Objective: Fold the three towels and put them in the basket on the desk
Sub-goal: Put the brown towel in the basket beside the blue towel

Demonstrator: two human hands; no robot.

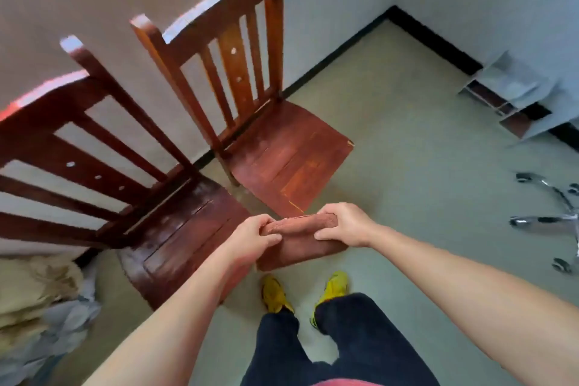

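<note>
Just in front of the nearer chair (175, 238), the left hand (250, 236) and right hand (343, 224) each pinch a top corner of the reddish-brown towel (300, 244), letting it hang doubled, seemingly to keep the fold square.

1. I see a reddish-brown ribbed towel (300, 243).
2. Both slatted wooden chairs (282, 153) are glossy red-brown.
3. My shoes (335, 287) are yellow, trousers (344, 338) dark navy.
4. The floor (423, 135) is pale green-grey, with black skirting (438, 41).

The scene was viewed from head height, steeply downward, close over the floor (407, 150) and forearms.
</note>
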